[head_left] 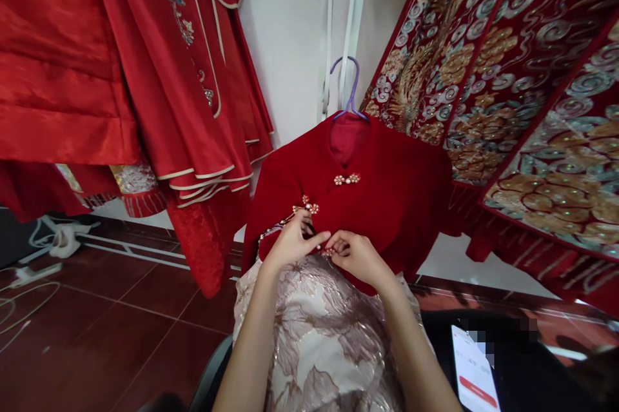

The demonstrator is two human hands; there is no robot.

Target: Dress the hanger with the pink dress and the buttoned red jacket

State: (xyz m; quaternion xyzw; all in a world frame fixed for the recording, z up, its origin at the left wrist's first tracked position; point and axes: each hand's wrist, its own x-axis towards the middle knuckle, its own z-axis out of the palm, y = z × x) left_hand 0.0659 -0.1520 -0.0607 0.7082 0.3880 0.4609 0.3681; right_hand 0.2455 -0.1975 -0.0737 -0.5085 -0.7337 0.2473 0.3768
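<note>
A dark red velvet jacket [396,199] hangs by its collar from a purple hanger [351,86]. Its lower part rests against a lap in shiny floral cloth [319,341]. On its front sit a gold and pearl flower button [347,179] near the collar and another flower fastener [310,206] lower on the left. My left hand [291,241] is closed on the jacket's front edge, its thumb reaching towards the right hand. My right hand [356,258] pinches a small flower fastener [327,252] at the lower front. The fingertips partly hide it.
Red satin garments [159,77] hang on the left, and a heavily embroidered red garment [483,77] hangs on the right. A lit phone [474,367] lies at the lower right. White cables [29,309] and a power strip [36,274] lie on the tiled floor.
</note>
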